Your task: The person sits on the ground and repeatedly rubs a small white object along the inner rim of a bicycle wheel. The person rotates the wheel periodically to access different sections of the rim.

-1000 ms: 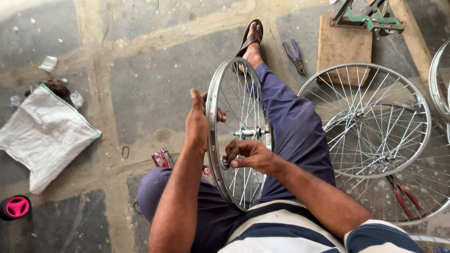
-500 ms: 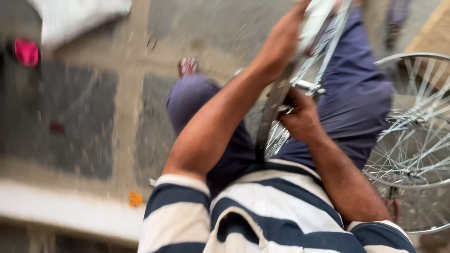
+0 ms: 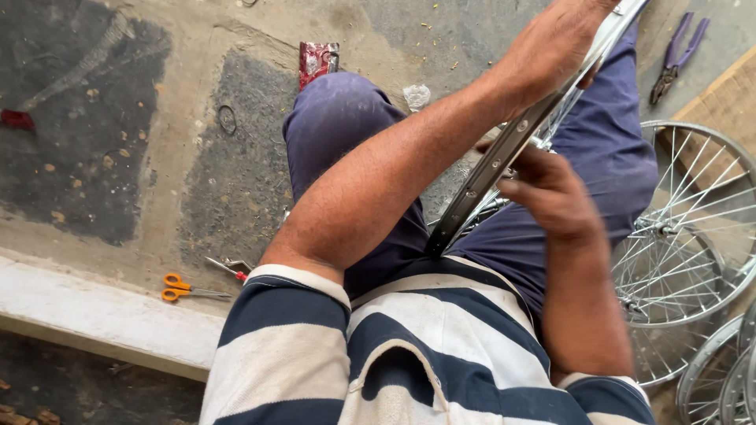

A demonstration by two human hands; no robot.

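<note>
I sit on the floor in dark blue trousers with a silver bicycle wheel rim (image 3: 504,161) standing upright between my legs. My left hand (image 3: 551,51) grips the top of the rim near the upper edge of the view. My right hand (image 3: 551,193) is closed at the spokes and hub on the right side of the rim; what its fingers pinch is hidden.
Orange-handled scissors (image 3: 179,288) and a small red-handled tool (image 3: 228,269) lie by a pale kerb at the left. A red wrapper (image 3: 317,61) lies beyond my knee. Purple pliers (image 3: 676,55) lie top right. More spoked wheels (image 3: 685,236) lie flat at the right.
The view has swung down and towards my body. My left hand stays on the rim's top and my right hand stays at the hub.
</note>
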